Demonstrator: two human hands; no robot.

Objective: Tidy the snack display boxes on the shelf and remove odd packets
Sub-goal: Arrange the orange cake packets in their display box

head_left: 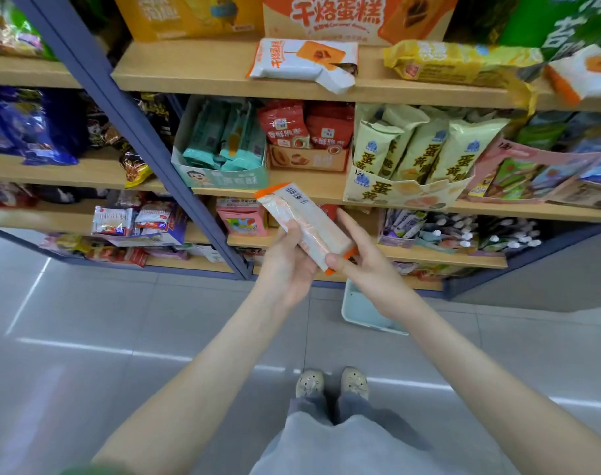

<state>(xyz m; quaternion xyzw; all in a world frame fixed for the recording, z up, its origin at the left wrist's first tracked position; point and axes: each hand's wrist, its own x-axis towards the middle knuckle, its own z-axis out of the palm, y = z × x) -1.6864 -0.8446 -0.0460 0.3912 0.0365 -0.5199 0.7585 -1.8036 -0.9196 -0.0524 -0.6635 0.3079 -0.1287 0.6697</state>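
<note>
The left hand grips the white-and-orange packet from beneath, and the right hand pinches its near end. A loose handover could drop it to the floor, I'd say — the wrapper looks slick.

Held packet: white, orange at both ends, with a black barcode on a white patch. Boards: pale tan wood. Uprights: slate blue. Teal box: teal front, whitish lettering. Mint packets: mint green, one with an orange mark. Red packets: red, white labels. Orange box: orange with a cream panel. Cream packets: pale yellow-cream, dark brown characters, small blue emblem. Cream box: same cream, printed with orange-yellow rounds. Pink box: pink. Top packet: white, orange panel, orange lettering. Yellow packet: yellow, pale print. Blue bags: deep blue. Floor: glossy grey tiles. Shoes: beige. Trousers: grey.
</note>
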